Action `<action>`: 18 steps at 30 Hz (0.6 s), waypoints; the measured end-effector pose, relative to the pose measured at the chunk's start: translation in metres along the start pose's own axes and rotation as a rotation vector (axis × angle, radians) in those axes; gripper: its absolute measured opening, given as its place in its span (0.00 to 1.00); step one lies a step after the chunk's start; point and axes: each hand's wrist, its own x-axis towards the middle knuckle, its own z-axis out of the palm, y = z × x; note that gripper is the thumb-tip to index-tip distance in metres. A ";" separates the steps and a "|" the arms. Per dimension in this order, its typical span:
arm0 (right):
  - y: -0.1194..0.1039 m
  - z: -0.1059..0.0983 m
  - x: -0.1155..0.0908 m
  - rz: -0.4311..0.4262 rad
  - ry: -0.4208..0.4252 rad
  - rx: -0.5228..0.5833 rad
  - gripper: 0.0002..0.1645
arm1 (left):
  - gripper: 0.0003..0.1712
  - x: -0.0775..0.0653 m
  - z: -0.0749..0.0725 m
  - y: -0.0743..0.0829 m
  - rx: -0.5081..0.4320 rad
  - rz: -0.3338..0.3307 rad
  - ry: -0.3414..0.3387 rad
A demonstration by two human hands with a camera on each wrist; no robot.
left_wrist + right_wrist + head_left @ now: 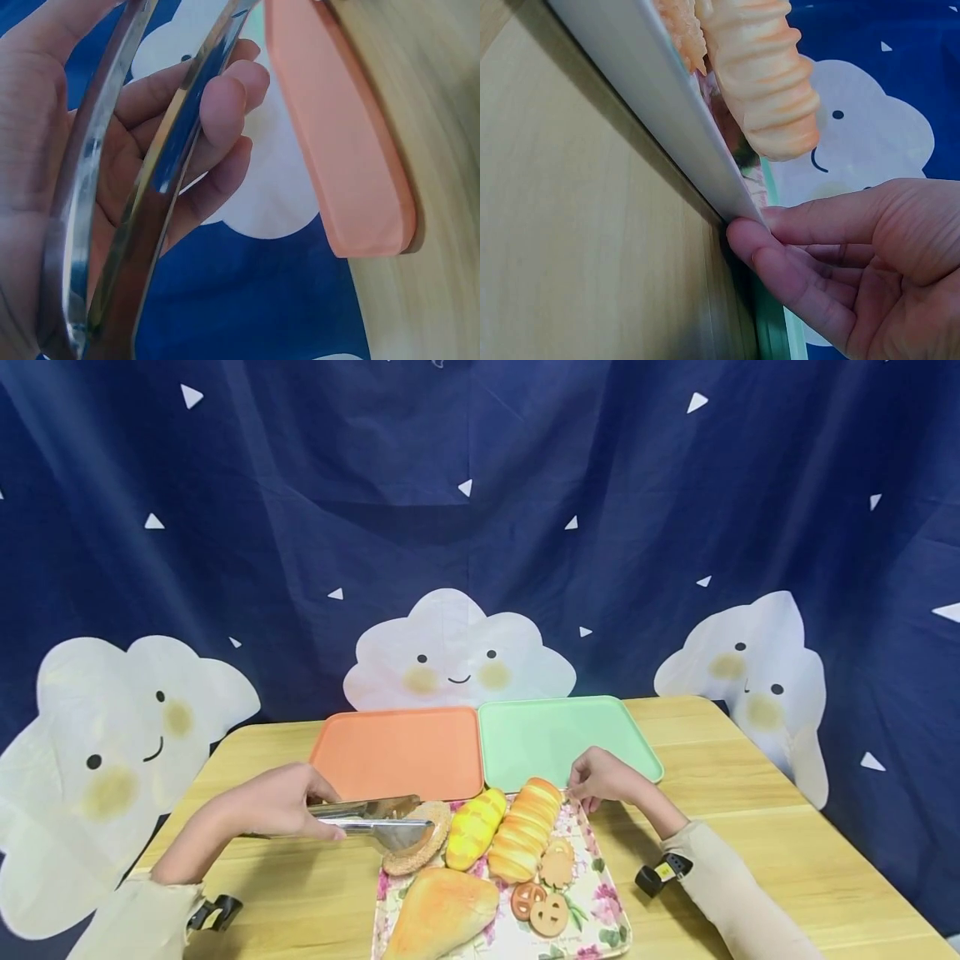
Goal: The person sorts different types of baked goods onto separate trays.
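My left hand grips a pair of metal tongs, its thumb and fingers around the two arms, as the left wrist view also shows. The tongs' ends reach over a round, sesame-crusted bread at the left of a flowered tray; whether they squeeze it I cannot tell. With thumb and fingers, my right hand pinches the tray's far right corner. Close to that hand lies a long ridged loaf, beside a yellow roll. A large smooth bread occupies the near left.
Behind the flowered tray, an orange tray and a green tray lie side by side. Several biscuits sit on the flowered tray's right half. The wooden table ends at a dark blue cloud-patterned curtain.
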 end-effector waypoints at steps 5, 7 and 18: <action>-0.001 0.000 0.000 0.002 0.003 -0.005 0.07 | 0.28 0.003 0.006 -0.003 0.000 0.001 -0.008; -0.001 0.000 0.000 0.003 0.003 -0.005 0.07 | 0.25 0.003 0.006 -0.004 -0.023 0.031 -0.013; 0.000 0.000 0.001 0.015 0.008 0.001 0.07 | 0.25 0.000 0.005 -0.001 -0.033 0.079 -0.019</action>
